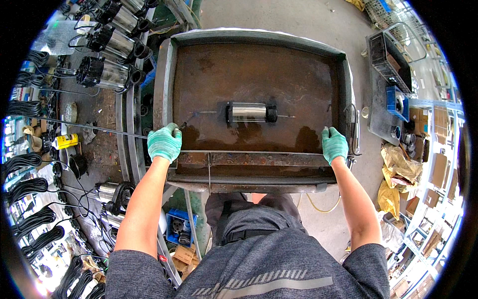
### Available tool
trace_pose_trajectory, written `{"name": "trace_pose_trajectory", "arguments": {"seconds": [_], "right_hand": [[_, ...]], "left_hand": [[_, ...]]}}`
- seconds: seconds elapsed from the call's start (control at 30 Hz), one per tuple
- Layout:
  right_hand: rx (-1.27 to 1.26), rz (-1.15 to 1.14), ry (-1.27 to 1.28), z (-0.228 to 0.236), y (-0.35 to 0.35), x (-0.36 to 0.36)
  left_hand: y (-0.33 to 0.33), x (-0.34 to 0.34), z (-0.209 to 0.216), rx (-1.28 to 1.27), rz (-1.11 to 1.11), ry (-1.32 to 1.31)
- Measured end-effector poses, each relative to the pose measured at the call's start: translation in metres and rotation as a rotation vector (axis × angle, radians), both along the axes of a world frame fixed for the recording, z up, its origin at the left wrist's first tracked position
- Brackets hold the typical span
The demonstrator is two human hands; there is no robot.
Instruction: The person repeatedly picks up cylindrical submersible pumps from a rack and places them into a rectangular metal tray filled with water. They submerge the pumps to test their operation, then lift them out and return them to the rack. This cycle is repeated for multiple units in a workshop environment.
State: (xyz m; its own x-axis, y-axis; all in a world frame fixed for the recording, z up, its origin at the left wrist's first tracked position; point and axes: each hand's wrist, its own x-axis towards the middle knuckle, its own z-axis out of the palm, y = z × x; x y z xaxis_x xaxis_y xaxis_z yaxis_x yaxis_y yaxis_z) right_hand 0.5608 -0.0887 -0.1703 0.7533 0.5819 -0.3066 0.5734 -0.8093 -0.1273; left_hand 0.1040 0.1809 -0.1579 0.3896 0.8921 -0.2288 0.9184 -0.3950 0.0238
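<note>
A silver motor cylinder [250, 112] with black end caps lies sideways in a deep metal trough [259, 36] with a brown, wet-looking inside. Thin pieces stick out of both its ends. My left hand [165, 143], in a green knit glove, is closed at the trough's left side. Beside its fingertips is a dark cable end [185, 124]. My right hand [334, 145], gloved alike, is closed at the right side. A long metal bar [254, 158] crosses the trough between my hands. What each hand grips is hidden under the fingers.
Several silver and black pumps [110, 73] stand on the left bench, with coiled black cables [35, 189] and a yellow can [65, 141]. A black cable [107, 128] stretches toward my left hand. A blue bin [180, 226] sits lower left. Right are a black crate [391, 62] and shelves.
</note>
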Motion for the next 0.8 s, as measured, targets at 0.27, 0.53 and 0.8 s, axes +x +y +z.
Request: {"name": "trace_pose_trajectory", "arguments": {"seconds": [0.27,0.53,0.8], "right_hand": [[0.004,0.0,-0.004,0.0026,0.0008,-0.0015],[0.022,0.008,-0.004,0.0003,-0.0004,-0.0004],[0.025,0.007,-0.01,-0.0003,-0.0007,-0.0003]], "left_hand": [[-0.0008,0.0004,0.001,0.011,-0.001,-0.019],[-0.0011,-0.0002,-0.0007,0.016,-0.001,-0.031],[-0.0014,0.001,0.0016,0.015,-0.004,-0.019]]}}
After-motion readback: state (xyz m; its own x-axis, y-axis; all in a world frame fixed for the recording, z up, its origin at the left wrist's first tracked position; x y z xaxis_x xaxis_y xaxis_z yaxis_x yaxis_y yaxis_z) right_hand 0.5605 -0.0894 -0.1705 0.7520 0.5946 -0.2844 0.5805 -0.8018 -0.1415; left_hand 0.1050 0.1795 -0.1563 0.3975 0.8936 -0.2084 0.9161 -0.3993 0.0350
